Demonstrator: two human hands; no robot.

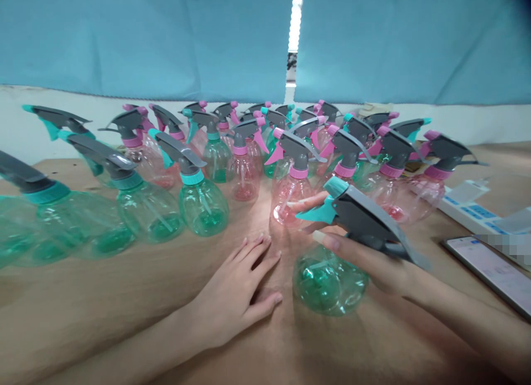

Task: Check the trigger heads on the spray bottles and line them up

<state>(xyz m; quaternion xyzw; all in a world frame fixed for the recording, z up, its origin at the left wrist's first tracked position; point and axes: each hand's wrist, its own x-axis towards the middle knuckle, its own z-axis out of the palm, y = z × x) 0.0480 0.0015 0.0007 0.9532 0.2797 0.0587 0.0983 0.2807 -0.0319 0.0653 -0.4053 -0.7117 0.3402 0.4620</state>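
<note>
My right hand point(369, 260) is wrapped round the neck of a green spray bottle point(329, 285) with a grey trigger head and turquoise nozzle. Whether its base touches the table I cannot tell. My left hand point(238, 288) lies palm down on the wooden table point(174, 294), fingers stretched out and holding nothing. Just beyond my hands stand a pink spray bottle point(292, 194) and a green spray bottle point(204, 208). The right hand's fingers partly hide the pink one's base.
Several more pink and green spray bottles crowd the back, among them a pink one point(243, 177). Others line the left, including a green one point(149, 211). A phone point(493, 271) lies at the right, beside a white-and-blue strip point(477, 211). Blue curtains point(141, 42) hang behind.
</note>
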